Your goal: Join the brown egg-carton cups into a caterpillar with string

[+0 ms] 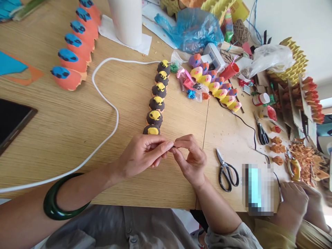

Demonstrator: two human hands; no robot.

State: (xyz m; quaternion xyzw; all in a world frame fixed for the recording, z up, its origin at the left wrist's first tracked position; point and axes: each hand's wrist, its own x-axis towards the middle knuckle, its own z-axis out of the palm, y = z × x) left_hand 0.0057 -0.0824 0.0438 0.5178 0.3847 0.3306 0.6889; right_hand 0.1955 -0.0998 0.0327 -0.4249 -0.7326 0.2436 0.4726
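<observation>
My left hand [145, 152] and my right hand [190, 155] meet fingertip to fingertip over the wooden table [124, 186]. Pinched between them is a tiny dark piece [173, 147], mostly covered by the fingers, so its shape is unclear. Just beyond my left hand, a row of dark shells with yellow tops [155, 117] runs away from me. The nearest shell [151, 130] is close to my left knuckles, its yellow top plain, while the farther ones carry small dark marks on the yellow.
Orange-red shells with blue tops [71, 58] stand at the back left, near a white cable [116, 117]. Black-handled scissors [227, 173] lie right of my right hand. A co-worker's hands [294, 200] are at the right edge. Painted yellow shells [215, 86] and a blue bag [194, 29] are farther back.
</observation>
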